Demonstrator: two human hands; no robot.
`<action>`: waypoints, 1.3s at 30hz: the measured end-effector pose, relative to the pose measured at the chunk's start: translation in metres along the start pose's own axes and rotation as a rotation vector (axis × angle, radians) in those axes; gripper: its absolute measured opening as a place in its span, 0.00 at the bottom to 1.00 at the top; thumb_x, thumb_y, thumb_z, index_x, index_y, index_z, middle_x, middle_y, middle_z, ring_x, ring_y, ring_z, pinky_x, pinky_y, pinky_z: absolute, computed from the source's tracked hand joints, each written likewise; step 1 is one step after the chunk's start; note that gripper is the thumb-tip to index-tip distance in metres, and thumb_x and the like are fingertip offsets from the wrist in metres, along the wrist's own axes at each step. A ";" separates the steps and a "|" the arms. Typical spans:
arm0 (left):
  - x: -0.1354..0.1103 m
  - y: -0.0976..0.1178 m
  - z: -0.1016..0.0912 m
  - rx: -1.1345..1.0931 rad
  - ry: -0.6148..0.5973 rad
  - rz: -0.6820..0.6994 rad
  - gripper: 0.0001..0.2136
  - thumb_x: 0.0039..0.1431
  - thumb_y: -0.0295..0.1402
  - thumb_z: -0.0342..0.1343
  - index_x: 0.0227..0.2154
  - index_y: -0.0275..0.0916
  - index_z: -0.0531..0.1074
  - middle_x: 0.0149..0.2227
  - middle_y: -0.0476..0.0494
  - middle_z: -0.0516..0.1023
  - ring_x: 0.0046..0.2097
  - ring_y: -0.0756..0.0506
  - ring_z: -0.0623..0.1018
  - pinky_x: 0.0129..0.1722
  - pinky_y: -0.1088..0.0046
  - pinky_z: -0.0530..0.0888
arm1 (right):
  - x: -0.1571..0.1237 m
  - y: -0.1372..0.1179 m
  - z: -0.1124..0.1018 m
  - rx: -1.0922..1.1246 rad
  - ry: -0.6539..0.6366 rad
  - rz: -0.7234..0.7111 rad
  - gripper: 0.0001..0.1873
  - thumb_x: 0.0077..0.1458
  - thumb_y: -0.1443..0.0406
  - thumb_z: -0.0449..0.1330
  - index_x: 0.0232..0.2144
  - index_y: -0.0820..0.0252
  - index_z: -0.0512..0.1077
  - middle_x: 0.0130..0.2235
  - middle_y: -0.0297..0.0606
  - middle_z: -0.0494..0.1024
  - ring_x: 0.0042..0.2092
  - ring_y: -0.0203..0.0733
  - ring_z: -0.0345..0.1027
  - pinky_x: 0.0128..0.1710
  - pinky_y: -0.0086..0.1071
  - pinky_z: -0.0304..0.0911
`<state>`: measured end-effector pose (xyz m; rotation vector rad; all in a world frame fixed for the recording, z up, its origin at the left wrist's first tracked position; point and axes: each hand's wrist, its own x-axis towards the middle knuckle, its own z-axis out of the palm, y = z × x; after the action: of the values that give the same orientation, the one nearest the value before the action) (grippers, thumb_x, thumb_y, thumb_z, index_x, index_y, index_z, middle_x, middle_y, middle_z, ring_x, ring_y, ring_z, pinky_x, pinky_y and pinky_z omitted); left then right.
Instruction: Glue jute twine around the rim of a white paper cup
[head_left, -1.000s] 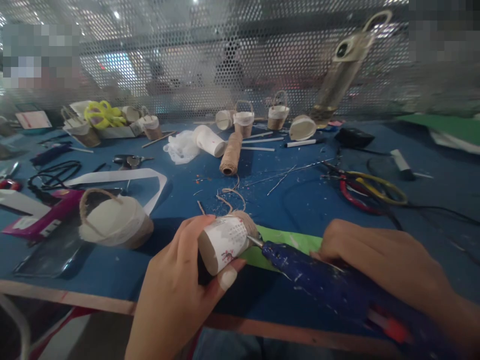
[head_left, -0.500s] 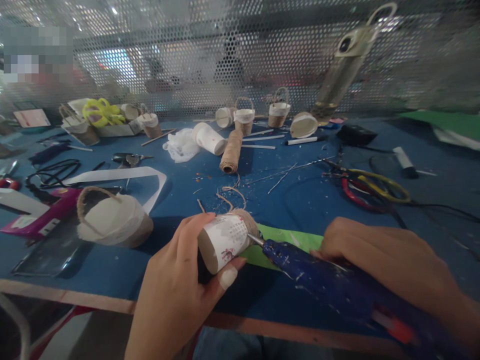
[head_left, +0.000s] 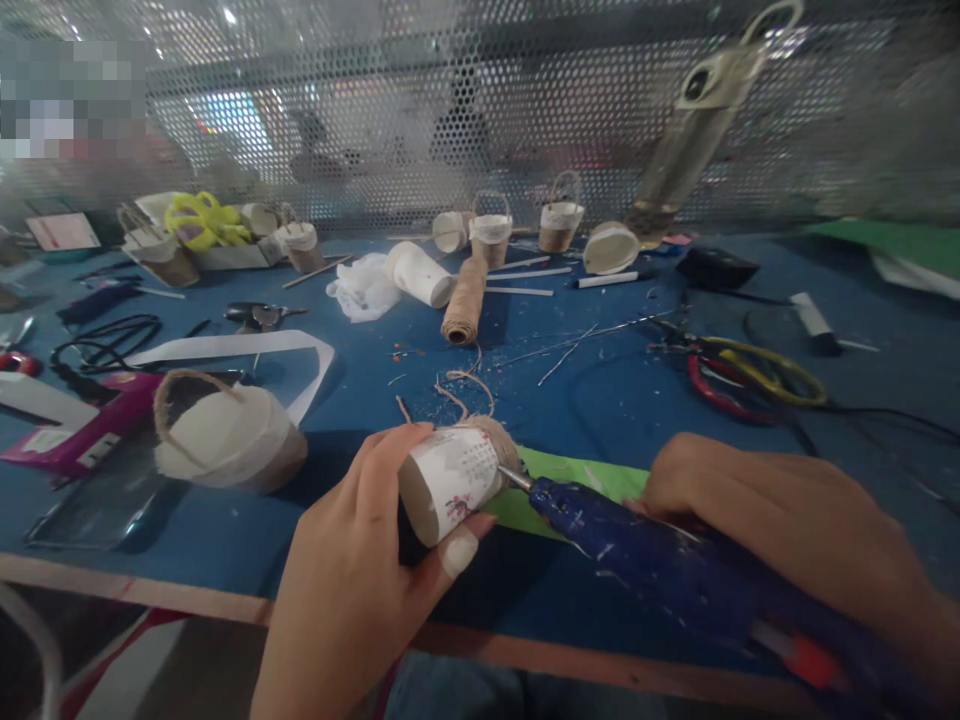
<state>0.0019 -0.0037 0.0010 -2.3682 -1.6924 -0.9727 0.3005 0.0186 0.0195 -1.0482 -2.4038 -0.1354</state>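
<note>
My left hand (head_left: 375, 540) is closed around a white printed paper cup (head_left: 454, 475) that lies on its side, its mouth toward me and to the left. Twine is wound about the cup's far end, and a loose strand (head_left: 469, 385) runs from there to a spool of twine (head_left: 465, 300). In my right hand (head_left: 780, 500) is a dark blue hot glue gun (head_left: 645, 550) with a red switch. Its metal nozzle meets the cup at the edge of the wound twine. Under both lies a strip of green paper (head_left: 577, 475).
A finished-looking little basket (head_left: 232, 440) with a twine handle stands at left by a magenta glue gun (head_left: 90, 420). Red-and-yellow-handled pliers (head_left: 750, 375) lie at right. Several small baskets and cups line the back, before a perforated metal screen (head_left: 420, 120).
Almost nothing differs. The view has shifted slightly; both hands, the cup and the glue gun's nozzle keep their places relative to each other.
</note>
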 end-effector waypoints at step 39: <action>0.001 0.000 0.000 0.008 -0.005 0.003 0.21 0.75 0.49 0.54 0.63 0.48 0.61 0.57 0.38 0.82 0.50 0.38 0.88 0.39 0.66 0.83 | 0.000 -0.004 0.003 0.033 0.034 0.023 0.07 0.66 0.62 0.53 0.32 0.49 0.64 0.28 0.28 0.68 0.24 0.42 0.65 0.26 0.39 0.52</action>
<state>0.0020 -0.0027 0.0017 -2.3693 -1.6913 -0.9587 0.2964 0.0164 0.0170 -1.0505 -2.3549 -0.1042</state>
